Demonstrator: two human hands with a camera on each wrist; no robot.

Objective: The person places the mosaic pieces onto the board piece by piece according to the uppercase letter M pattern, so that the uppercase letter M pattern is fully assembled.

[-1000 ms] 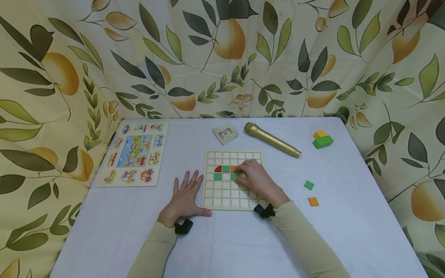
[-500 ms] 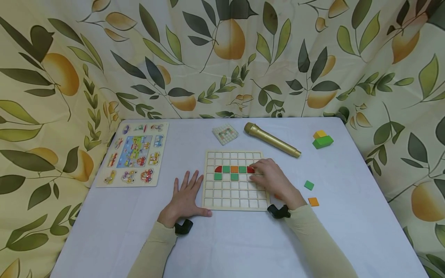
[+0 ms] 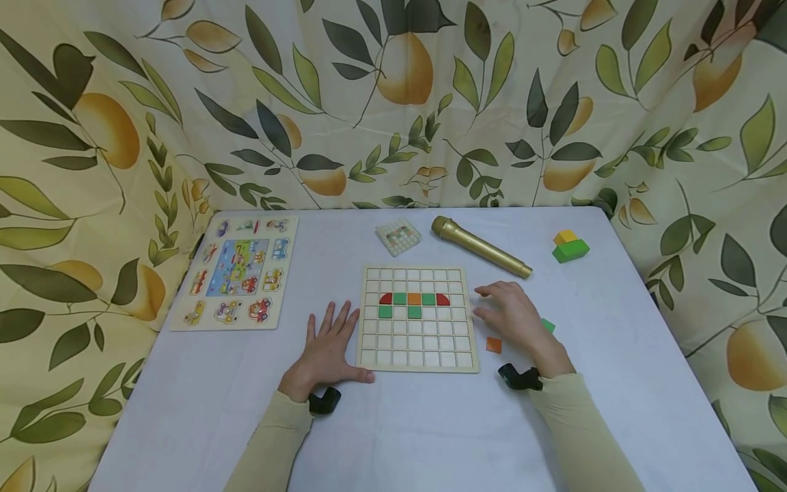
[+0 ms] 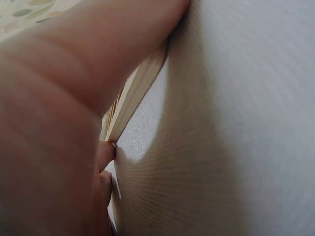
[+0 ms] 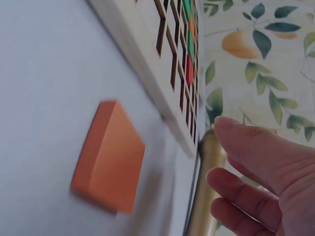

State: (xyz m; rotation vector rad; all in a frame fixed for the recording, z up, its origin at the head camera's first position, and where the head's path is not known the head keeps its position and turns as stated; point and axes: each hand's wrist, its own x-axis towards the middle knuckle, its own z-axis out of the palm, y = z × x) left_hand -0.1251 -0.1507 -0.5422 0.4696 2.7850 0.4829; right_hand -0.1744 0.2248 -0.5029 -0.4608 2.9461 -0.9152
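Observation:
A wooden grid board [image 3: 418, 342] lies on the table with a row of coloured tiles: a red one [image 3: 386, 298] at the left end, green and orange between, another red tile [image 3: 443, 299] at the right end. Two green tiles sit in the row below. My left hand [image 3: 326, 352] rests with spread fingers beside the board's left edge, thumb near its front left corner. Just right of the board hovers my right hand [image 3: 513, 318], fingers loosely bent and holding nothing. An orange tile [image 5: 110, 160] lies below it on the cloth. A green tile [image 3: 548, 326] is partly hidden behind that hand.
At the back lie a small pattern card [image 3: 398, 238] and a gold microphone [image 3: 482, 247]. A green block [image 3: 571, 251] and a yellow block [image 3: 565, 237] are at the back right. A picture puzzle board [image 3: 178, 318] occupies the left. Patterned cloth hangs behind.
My right hand has moved right, off the board, leaving the red tile at the row's right end. The orange tile beside the board has come into view. My left hand stays put.

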